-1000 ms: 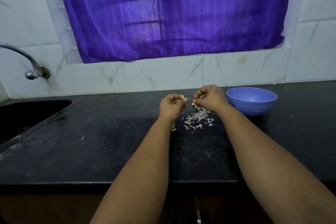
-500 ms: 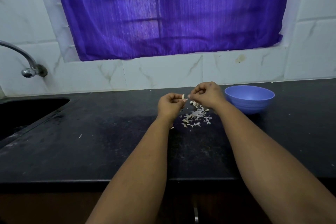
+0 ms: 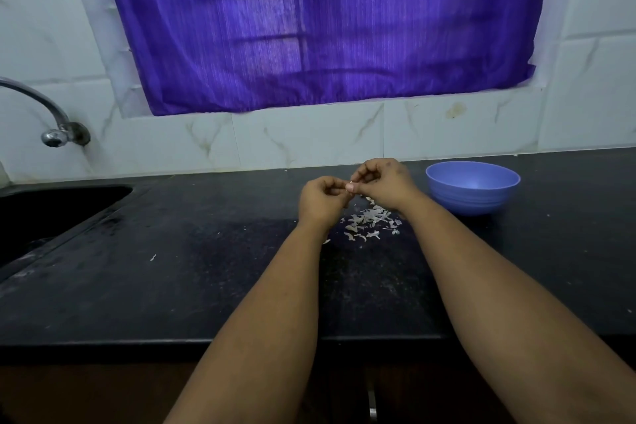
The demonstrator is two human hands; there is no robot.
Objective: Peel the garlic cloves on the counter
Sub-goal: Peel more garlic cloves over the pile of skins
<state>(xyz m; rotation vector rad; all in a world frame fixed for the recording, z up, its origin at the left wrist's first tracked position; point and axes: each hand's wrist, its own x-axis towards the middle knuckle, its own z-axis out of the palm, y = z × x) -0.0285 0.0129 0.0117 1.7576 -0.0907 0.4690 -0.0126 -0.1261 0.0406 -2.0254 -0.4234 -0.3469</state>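
Fingers (image 3: 348,186) of both hands pinch a small pale garlic clove (image 3: 350,183).

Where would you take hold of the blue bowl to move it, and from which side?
Grip the blue bowl at its rim, probably on the far right edge, coming from above. It stands upright and open on the counter; its left side is crowded by the right hand and the garlic skins.
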